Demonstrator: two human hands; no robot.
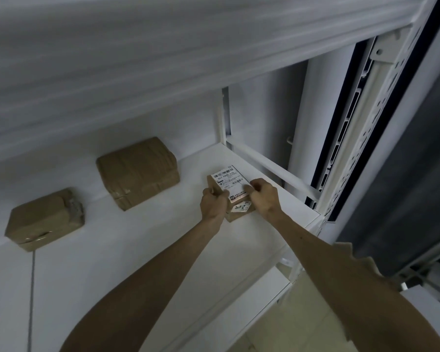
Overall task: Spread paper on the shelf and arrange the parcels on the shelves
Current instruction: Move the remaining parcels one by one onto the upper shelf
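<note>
One parcel (239, 215), label (226, 180) up, lengthwise front-to-back

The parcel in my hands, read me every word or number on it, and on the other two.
"507 ... 170", middle characters unclear: large line on the white label atop the held parcel.
"2": small sticker on its near side.
Remaining print on both: too small.
Middle parcel, left parcel: no text visible.

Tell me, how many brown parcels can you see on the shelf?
3. One small parcel sits far left, a bigger parcel sits in the middle, and a labelled parcel is gripped by the left hand and right hand. Others could be out of view.
</note>
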